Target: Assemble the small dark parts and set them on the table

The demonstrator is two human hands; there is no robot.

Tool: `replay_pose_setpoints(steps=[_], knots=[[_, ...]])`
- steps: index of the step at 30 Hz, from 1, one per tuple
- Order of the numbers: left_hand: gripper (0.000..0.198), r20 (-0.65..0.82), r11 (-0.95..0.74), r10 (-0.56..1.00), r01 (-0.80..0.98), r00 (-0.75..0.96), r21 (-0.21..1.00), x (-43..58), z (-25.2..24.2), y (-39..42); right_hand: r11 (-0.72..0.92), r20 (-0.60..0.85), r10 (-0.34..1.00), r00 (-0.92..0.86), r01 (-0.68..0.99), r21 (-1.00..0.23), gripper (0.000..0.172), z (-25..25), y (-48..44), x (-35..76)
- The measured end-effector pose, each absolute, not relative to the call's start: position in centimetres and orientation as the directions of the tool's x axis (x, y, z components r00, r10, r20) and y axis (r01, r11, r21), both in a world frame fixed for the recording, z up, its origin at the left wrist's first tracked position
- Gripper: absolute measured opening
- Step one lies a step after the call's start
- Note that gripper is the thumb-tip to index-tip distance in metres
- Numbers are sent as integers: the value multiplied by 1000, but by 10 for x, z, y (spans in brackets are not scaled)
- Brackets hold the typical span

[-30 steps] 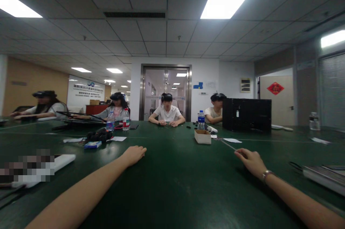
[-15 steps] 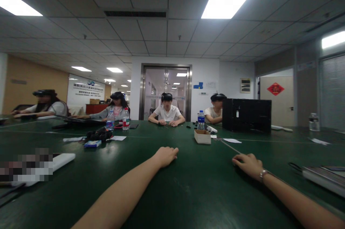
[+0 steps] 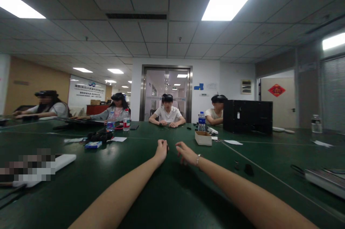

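My left hand (image 3: 161, 152) is closed above the green table (image 3: 172, 196), upright with the thumb on top. A small dark object (image 3: 167, 148) shows at its fingers, too little of it visible to name. Just to the right, my right hand (image 3: 186, 153) reaches in with its fingers apart and nothing seen in them. A gap separates the two hands. Off to the right on the tabletop lie a small dark piece (image 3: 236, 165) and a larger flat black piece (image 3: 249, 169).
Beyond my hands stands an open cardboard box (image 3: 203, 138). Bottles (image 3: 126, 120), a blue-and-white packet (image 3: 93, 145) and black gear (image 3: 99, 135) lie left. A black case (image 3: 248, 116) is back right. Several people wearing headsets sit across the table.
My right hand has moved left, close to my left hand, uncovering two dark pieces on the table. My left hand has turned upright, and a dark object now shows at its fingers.
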State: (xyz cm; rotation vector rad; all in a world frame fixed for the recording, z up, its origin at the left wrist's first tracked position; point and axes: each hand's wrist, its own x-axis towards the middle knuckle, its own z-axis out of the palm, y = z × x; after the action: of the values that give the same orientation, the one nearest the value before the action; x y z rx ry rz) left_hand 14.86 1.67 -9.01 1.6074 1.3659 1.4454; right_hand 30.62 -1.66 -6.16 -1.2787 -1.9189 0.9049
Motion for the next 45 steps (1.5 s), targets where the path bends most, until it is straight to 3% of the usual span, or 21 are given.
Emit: replay_pose_setpoints(steps=[2,5,9,14,17,21,25,31,35,39,45], knots=[[29,355,-308,917,245,-182,919,150,-87,16,139,27,941,-338,312,-940,37,-68,-13,267],[31,315,-266,915,210,-252,941,148,-84,12,79,51,946,-319,77,-994,39,-71,-11,233],[30,300,-254,909,187,-288,949,149,-85,10,36,44,964,-261,-36,-999,28,-72,-7,226],[23,359,-317,890,184,-280,930,156,-94,19,-20,34,948,-316,-168,-986,25,-77,-2,237],[22,396,-356,878,185,-269,916,153,-98,24,20,68,946,-316,-154,-988,26,-79,0,243],[20,412,-345,874,268,-258,899,139,-101,28,108,105,954,-281,-6,-994,35,-86,9,252],[20,448,-385,875,297,-184,874,127,-106,33,171,130,938,-323,101,-980,23,-94,19,261],[27,426,-403,894,167,-137,900,128,-113,39,161,128,928,-350,66,-985,24,-99,29,266],[20,428,-422,904,119,-22,899,129,-115,40,173,142,945,-293,82,-982,29,-102,37,271],[18,417,-417,908,219,49,882,127,-114,36,189,158,960,-230,122,-974,31,-106,46,278],[20,418,-401,908,313,17,861,126,-111,31,256,201,936,-290,167,-952,30,-109,49,283]])
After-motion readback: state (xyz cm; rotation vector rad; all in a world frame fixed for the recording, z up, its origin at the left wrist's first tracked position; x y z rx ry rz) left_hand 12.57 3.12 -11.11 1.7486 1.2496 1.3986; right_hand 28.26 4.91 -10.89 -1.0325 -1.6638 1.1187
